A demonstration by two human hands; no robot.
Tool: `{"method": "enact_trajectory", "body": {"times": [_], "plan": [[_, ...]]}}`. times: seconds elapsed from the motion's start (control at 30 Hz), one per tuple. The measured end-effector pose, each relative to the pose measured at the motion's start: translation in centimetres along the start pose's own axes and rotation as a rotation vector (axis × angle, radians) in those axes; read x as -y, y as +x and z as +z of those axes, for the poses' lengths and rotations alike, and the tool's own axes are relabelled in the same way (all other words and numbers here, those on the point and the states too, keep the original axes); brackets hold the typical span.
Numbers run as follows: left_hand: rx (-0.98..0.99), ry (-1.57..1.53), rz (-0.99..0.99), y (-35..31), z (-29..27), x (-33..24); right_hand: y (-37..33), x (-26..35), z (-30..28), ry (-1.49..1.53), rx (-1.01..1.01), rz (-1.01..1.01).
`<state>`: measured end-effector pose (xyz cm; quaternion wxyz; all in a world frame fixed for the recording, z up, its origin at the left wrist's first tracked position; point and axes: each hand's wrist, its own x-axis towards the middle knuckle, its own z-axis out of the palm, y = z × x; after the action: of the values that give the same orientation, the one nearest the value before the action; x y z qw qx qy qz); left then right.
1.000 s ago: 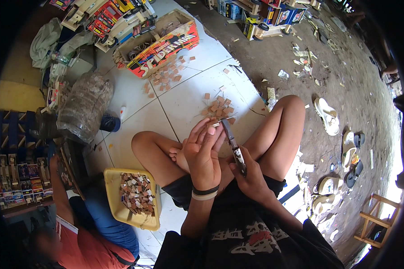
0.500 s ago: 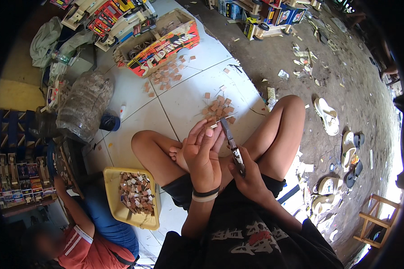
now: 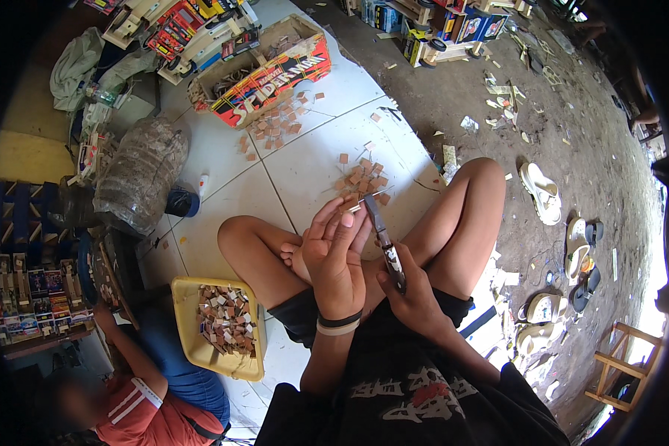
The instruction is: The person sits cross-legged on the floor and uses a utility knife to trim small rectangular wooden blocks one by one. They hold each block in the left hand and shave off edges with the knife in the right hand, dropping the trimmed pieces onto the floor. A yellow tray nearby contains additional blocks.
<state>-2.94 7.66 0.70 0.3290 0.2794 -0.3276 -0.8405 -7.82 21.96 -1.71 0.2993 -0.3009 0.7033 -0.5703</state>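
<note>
My left hand (image 3: 336, 267) is raised palm up, its thumb and fingertips pinching a small pale piece (image 3: 354, 208). Something thin like a pin or wire sticks out beside it. Wrapped around the black-and-white handle of a narrow dark metal tool (image 3: 383, 238), my right hand (image 3: 412, 293) keeps the tool's tip at the left fingertips; its exact kind is unclear. Below the fingertips lies a pile of small brown square pieces (image 3: 361, 178), several with thin pins. A yellow basin (image 3: 256, 357) holding many similar brown and white squares stands by my left knee.
More brown squares (image 3: 275, 130) lie on the white tiles before a colourful printed wooden box (image 3: 275, 89). Toy trucks (image 3: 201, 37) stand at the far left, near a large plastic bottle (image 3: 141, 167). A person in a red shirt (image 3: 137, 412) sits at left. Sandals (image 3: 540, 193) line the right.
My hands, the tool and the pinched piece hold nearly still. At the left, the other person's arm and body have shifted slightly.
</note>
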Motion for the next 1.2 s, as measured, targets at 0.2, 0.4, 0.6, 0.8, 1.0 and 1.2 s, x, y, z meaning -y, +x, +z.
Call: {"method": "enact_trajectory", "body": {"times": [0.2, 0.4, 0.6, 0.8, 1.0, 1.2], "plan": [[0.015, -0.019, 0.008, -0.2, -0.1, -0.2, 0.0, 0.3, 0.0, -0.001, 0.000, -0.009], [0.011, -0.033, 0.021, -0.3, 0.0, -0.5, 0.0, 0.7, -0.1, -0.005, 0.020, 0.011], [0.006, -0.032, 0.033, -0.4, -0.6, -0.1, -0.1, 0.8, -0.1, 0.029, 0.062, 0.041], [0.178, -0.043, 0.392, 1.7, -1.8, 1.8, -0.5, 1.5, -0.4, 0.228, 0.216, 0.125], [0.029, 0.578, 0.741, 2.1, -2.6, 0.6, 0.4, 1.8, 0.5, -0.516, -0.114, -0.068], [-0.077, 0.714, 0.820, 2.2, -1.9, -0.3, 1.2, 1.6, 0.0, -0.517, -0.049, -0.045]]}}
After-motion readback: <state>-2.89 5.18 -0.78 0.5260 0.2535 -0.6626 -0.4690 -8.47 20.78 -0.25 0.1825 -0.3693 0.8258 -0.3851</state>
